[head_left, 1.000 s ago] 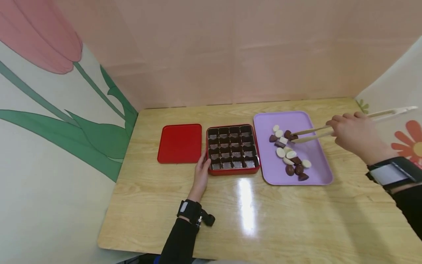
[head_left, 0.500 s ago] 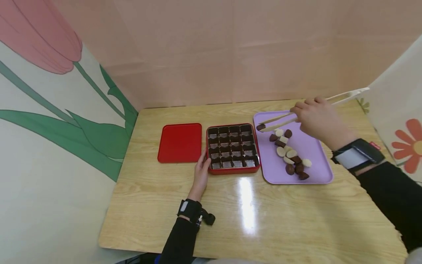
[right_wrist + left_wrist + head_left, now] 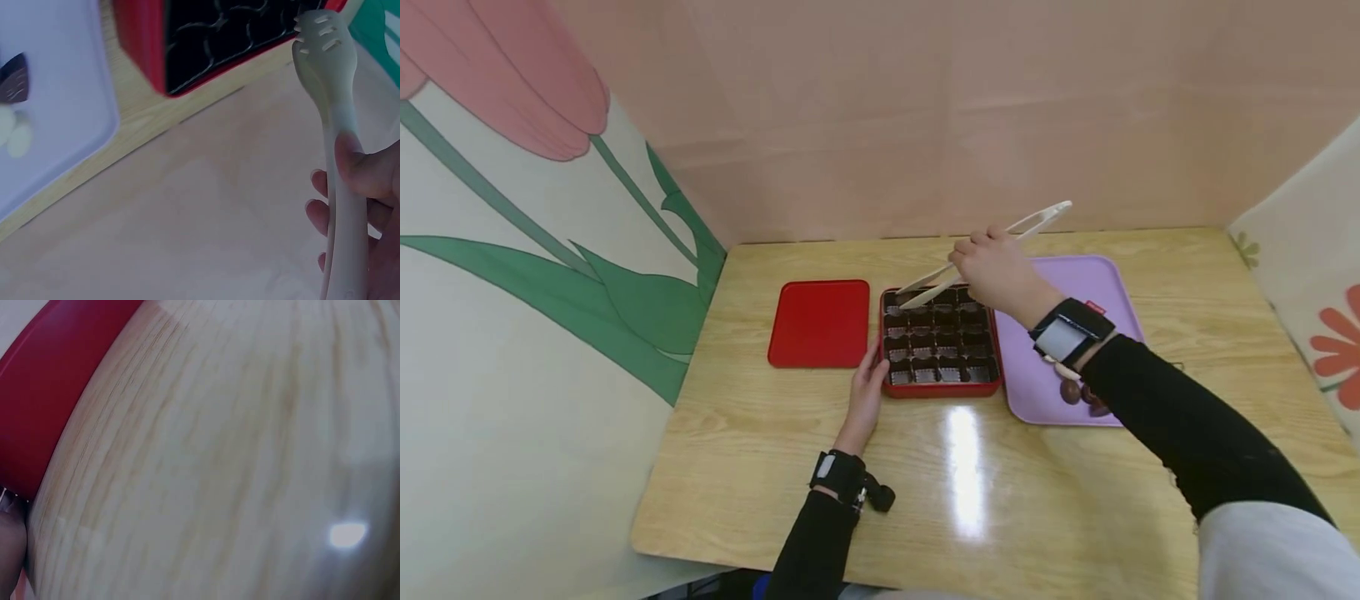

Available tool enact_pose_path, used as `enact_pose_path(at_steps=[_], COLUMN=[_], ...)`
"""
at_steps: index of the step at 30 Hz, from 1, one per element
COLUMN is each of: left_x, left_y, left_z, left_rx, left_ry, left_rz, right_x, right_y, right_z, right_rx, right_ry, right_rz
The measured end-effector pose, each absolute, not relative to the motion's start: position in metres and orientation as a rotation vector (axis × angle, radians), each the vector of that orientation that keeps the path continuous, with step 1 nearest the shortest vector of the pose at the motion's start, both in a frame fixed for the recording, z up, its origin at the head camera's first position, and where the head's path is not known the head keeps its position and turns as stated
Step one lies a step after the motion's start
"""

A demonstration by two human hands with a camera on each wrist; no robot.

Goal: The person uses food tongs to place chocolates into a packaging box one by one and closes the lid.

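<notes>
A red box (image 3: 942,391) with a dark tray of square compartments stands mid-table. My left hand (image 3: 862,396) rests against its near left corner, fingers fairly straight along the side; the left wrist view catches only a fingertip beside the red wall (image 3: 59,387). Reaching over the box, my right hand (image 3: 1000,277) grips a pair of pale tongs (image 3: 929,293), thumb on one arm and fingers round the other. The tong tips (image 3: 324,34) are over the far left compartments. Against the dark tray, I cannot tell whether a chocolate is between them.
At the right lies a purple tray (image 3: 1028,402) with dark chocolates (image 3: 1070,392) and white pieces (image 3: 19,134), partly covered by my right forearm. A flat red lid (image 3: 820,323) lies left of the box. A pink wall (image 3: 880,125) rises behind the wooden table.
My right hand has carried the tongs left from the purple tray to over the box. Half a second ago a dark chocolate showed between their tips. My left hand stays at the box.
</notes>
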State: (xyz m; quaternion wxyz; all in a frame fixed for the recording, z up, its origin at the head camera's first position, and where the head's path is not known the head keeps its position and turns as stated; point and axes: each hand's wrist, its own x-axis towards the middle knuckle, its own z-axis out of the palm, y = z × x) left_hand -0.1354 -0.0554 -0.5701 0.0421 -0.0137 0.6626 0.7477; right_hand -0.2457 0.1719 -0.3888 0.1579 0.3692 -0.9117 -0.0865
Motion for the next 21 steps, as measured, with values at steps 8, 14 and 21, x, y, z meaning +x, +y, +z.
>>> enact_pose_path(at_steps=[8, 14, 21], left_x=[-0.133, -0.13, -0.131], left_y=[-0.052, -0.05, -0.047], left_z=[-0.562, -0.548, -0.547], left_rx=[0.034, 0.081, 0.078], left_ry=[2.011, 2.001, 2.004], left_rz=[2.277, 2.28, 2.277], right_x=[-0.251, -0.253, -0.246], right_y=[0.141, 0.141, 0.163], right_z=[-0.396, -0.399, -0.392], right_rx=[1.068, 1.06, 1.036], right_ry=[-2.579, -2.589, -2.668], right_rz=[-0.435, -0.51, -0.43])
